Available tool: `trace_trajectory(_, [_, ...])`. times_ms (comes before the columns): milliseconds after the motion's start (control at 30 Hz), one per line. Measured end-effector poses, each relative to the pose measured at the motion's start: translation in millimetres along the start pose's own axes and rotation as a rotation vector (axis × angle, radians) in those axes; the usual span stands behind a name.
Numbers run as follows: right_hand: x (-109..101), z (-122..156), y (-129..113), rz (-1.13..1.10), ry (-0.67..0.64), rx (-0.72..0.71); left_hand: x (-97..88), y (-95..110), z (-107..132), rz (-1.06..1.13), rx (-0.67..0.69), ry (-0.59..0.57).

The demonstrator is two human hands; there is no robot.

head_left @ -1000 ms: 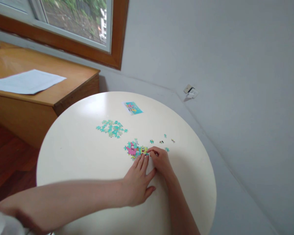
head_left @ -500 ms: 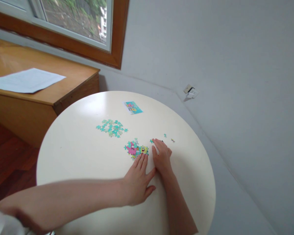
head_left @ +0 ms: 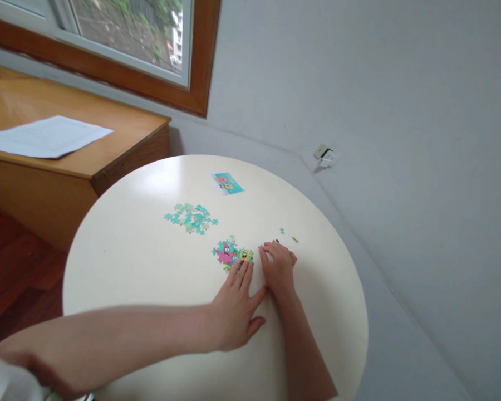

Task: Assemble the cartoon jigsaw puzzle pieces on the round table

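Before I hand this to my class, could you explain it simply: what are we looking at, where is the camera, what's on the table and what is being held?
There is no machine, only a person's left hand and right hand, both bare. One camera, worn on the head, looks forward and down. On the round white table is a partly joined jigsaw with pink and yellow figures; the left fingertips rest at its near edge. The right hand is just beside it, fingers bent; whether they hold a piece is hidden. Farther back are a cluster of teal pieces, a few separate pieces and a picture card.
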State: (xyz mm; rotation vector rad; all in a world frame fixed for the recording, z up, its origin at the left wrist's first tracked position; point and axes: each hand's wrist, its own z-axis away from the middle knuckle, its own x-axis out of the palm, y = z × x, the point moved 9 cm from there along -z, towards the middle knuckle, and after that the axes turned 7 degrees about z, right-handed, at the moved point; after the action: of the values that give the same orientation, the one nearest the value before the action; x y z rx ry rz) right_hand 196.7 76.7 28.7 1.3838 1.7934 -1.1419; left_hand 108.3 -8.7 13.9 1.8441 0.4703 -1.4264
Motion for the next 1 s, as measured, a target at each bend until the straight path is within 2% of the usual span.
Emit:
trace_trajectory(100, [-1.3, 0.0, 3.5, 0.012, 0.004, 0.037, 0.6, -0.4, 0.3, 0.000, -0.005, -0.004])
trace_trajectory(300, [3.7, 0.0, 8.1, 0.051, -0.068, 0.087, 2.4, -1.0, 1.1, -0.024, -0.003, -0.004])
trace_trajectory(1000, [3.8, 0.7, 16.2, -0.030, -0.101, 0.193, 0.2, 0.2, 0.3, -0.017, -0.003, -0.035])
